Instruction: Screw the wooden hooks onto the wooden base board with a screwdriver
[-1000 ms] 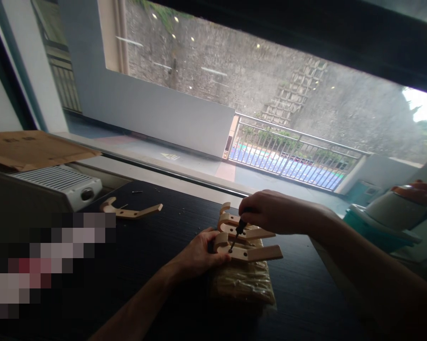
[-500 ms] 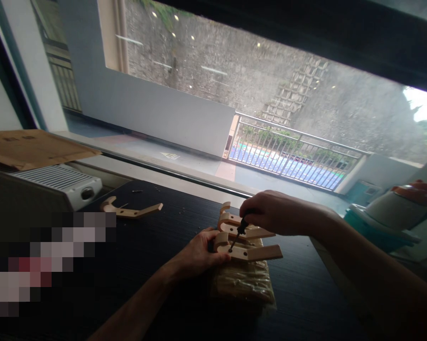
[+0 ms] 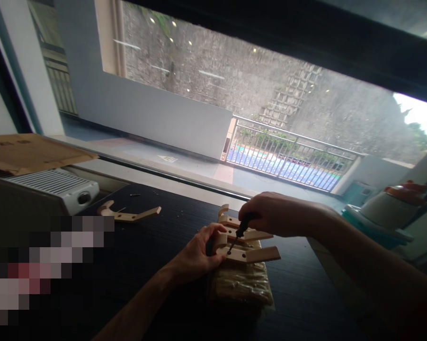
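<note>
My right hand [image 3: 270, 214] is closed around the dark handle of a screwdriver [image 3: 239, 231]. Its slim shaft slants down to one of the two dark holes in the nearest wooden hook [image 3: 261, 255]. At the curved end of that hook, my left hand [image 3: 199, 251] grips with thumb and fingers. Under it lies a block wrapped in clear plastic [image 3: 241, 284], tan-coloured inside. Just behind, another wooden hook [image 3: 261, 235] rests on the block, and the curled tip of a further hook [image 3: 223, 210] shows past it. My fingers partly cover the nearest hook's curl.
On the dark table [image 3: 174, 227], a separate wooden hook [image 3: 128, 217] lies at left near small bits. A white slotted appliance [image 3: 62, 187] with a brown envelope [image 3: 32, 154] stands beyond. A teal bin [image 3: 375, 227] is at right, and a window runs behind.
The screwdriver stays at the same hole in the hook. My left fingers have shifted slightly higher around the curl. The whole view has moved a little.
</note>
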Available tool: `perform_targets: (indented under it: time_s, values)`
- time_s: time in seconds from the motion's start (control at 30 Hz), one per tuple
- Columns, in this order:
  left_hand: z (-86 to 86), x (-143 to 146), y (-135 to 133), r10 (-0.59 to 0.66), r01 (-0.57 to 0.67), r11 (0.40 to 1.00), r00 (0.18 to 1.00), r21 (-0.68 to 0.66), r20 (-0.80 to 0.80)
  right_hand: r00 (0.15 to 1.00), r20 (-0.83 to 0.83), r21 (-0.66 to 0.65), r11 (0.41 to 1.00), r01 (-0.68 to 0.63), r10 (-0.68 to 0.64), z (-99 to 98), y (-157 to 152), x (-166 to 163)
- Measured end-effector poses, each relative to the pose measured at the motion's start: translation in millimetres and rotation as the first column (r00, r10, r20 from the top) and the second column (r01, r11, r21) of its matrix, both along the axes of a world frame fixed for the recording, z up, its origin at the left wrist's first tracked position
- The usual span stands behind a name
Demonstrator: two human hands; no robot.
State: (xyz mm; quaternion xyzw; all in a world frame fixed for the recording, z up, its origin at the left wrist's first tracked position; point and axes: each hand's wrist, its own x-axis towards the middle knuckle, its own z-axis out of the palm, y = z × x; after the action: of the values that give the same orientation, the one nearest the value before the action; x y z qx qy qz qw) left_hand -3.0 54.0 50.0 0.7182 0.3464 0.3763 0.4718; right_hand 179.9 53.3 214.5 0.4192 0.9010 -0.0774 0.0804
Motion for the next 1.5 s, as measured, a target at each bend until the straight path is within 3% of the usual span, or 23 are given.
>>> perform_targets:
  time_s: [0.33, 0.47, 0.7, 0.9, 1.27, 1.5]
  values:
    - [0.3, 2.1, -1.2, 0.022, -0.020, 0.999, 0.999, 0.032, -0.045, 0.998, 0.011, -0.016, 0.998, 0.061, -0.061, 1.7, -0.9, -2.9]
    - [-2.1, 2.1, -0.7, 0.012, -0.012, 0.998, 1.000, 0.069, 0.009, 1.000, -0.029, -0.020, 1.000, 0.009, -0.010, 3.3, -1.7, -2.0]
    - [-8.9, 2.6, 3.5, 0.077, -0.064, 0.988, 0.993, 0.140, -0.089, 0.999, -0.043, -0.027, 0.999, -0.034, 0.033, 1.3, 0.8, -3.0]
    - [-4.9, 2.9, 1.5, 0.071, -0.056, 0.990, 0.991, 0.129, -0.114, 1.000, -0.027, 0.012, 1.000, -0.001, 0.001, 0.4, -1.4, -4.4]
    - [-10.7, 2.7, 2.9, 0.069, -0.060, 0.993, 0.994, 0.106, -0.089, 0.998, -0.030, 0.014, 0.998, -0.061, 0.061, 1.8, 0.9, -4.8]
    - [-11.2, 2.8, 2.8, 0.071, -0.061, 0.992, 0.994, 0.109, -0.087, 1.000, -0.008, 0.039, 0.999, 0.004, -0.004, -1.8, 2.6, -3.3]
